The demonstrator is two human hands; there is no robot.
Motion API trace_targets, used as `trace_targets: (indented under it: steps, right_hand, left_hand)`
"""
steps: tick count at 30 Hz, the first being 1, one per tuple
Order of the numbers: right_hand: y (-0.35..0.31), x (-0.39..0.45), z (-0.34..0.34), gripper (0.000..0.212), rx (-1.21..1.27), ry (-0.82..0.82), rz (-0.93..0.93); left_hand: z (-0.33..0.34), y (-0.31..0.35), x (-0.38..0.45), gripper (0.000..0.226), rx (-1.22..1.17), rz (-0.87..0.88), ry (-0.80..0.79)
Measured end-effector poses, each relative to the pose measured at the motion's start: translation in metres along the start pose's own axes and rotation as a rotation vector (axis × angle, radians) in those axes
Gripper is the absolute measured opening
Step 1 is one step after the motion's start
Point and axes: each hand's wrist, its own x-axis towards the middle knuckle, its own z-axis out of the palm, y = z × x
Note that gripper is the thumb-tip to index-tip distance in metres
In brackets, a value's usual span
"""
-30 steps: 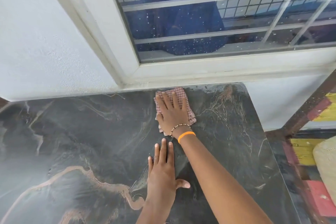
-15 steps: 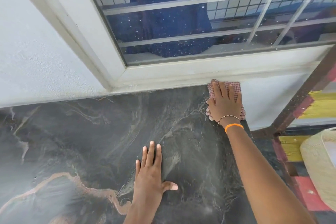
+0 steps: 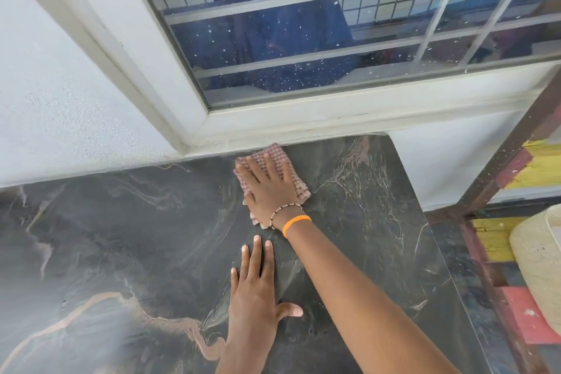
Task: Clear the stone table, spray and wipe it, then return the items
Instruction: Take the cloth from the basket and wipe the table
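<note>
The dark stone table (image 3: 121,237) with pale and copper veins fills the lower frame, and nothing stands on it. My right hand (image 3: 270,188) presses flat on a pink checked cloth (image 3: 274,152) at the table's back edge, just under the window sill. The cloth shows around my fingers and beside my wrist. My left hand (image 3: 255,288) lies flat on the stone nearer to me, fingers together, thumb out, holding nothing.
A white wall (image 3: 60,100) and a white window frame (image 3: 334,118) border the table's far side. To the right, past the table's edge, a dark wooden frame (image 3: 501,155), coloured boards (image 3: 537,167) and a woven basket (image 3: 537,258) stand lower down.
My right hand has slid the cloth from the table's far right corner back toward the left along the back edge. The left hand stays planted.
</note>
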Motion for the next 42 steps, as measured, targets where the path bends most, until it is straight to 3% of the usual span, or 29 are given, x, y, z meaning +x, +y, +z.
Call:
trace_targets:
  steps: [3,6,14,18,21,25,28,36,39,42]
  right_hand:
    - [-0.005,0.023,-0.004,0.058,-0.062,-0.035,-0.110]
    - [0.026,0.014,-0.009,0.059,-0.080,0.022,-0.060]
    - [0.161,-0.039,-0.038,0.058,-0.055,0.179,0.477]
    - [0.158,-0.069,-0.035,0.059,0.011,0.247,0.714]
    - [0.137,-0.091,-0.025,0.060,-0.001,0.219,0.760]
    - [0.090,-0.101,-0.011,0.061,-0.028,0.148,0.650]
    - [0.040,-0.093,0.001,0.061,-0.020,0.110,0.519]
    - [-0.105,-0.082,0.042,0.062,0.047,-0.014,0.026]
    - [-0.120,-0.110,0.053,0.062,-0.030,-0.061,-0.204]
    - [-0.084,-0.137,0.050,0.063,-0.092,-0.024,-0.223]
  left_hand:
    - [0.003,-0.005,0.000,0.120,-0.029,0.014,0.017]
    - [0.004,-0.007,-0.001,0.120,-0.065,0.023,0.037]
    - [0.004,-0.004,-0.003,0.116,-0.082,0.020,0.064]
    - [0.007,-0.006,-0.005,0.116,-0.110,0.028,0.084]
    - [0.008,-0.006,-0.002,0.115,-0.102,0.024,0.086]
    - [0.008,-0.008,-0.003,0.113,-0.125,0.044,0.101]
    - [0.016,-0.020,-0.019,0.112,-0.184,0.060,0.198]
    - [0.054,-0.083,-0.092,0.115,-0.307,-0.102,0.237]
    - [0.068,-0.089,-0.112,0.119,-0.219,-0.076,0.157]
    - [0.086,-0.095,-0.117,0.133,-0.152,-0.044,0.069]
